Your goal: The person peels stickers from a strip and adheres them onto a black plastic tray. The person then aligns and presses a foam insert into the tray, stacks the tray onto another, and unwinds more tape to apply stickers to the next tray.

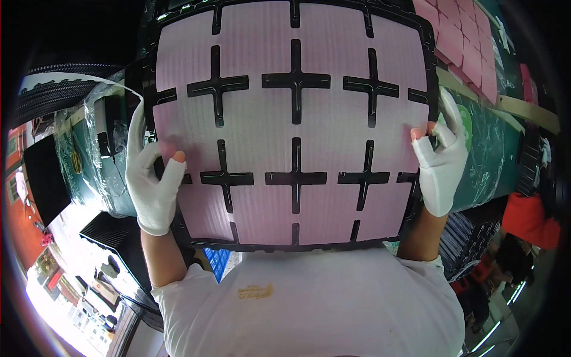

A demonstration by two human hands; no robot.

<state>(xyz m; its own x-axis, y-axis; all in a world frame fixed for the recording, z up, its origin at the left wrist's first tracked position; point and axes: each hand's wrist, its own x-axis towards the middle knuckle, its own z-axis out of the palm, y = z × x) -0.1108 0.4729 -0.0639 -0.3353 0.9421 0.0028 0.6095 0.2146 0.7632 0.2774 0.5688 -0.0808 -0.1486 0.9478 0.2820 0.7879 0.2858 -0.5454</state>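
Green table (489,157); black tray (296,81) held between left fingers (172,175), right fingers (451,113).

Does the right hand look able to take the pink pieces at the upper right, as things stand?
Probably not: the right hand seems busy gripping the right edge of the black tray, although the pink pieces look largely uncovered on that side.

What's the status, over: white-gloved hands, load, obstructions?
White-gloved left hand and white-gloved right hand gripping opposite side edges. Rectangular pink-and-black plastic tray held between them. No obstruction visible.
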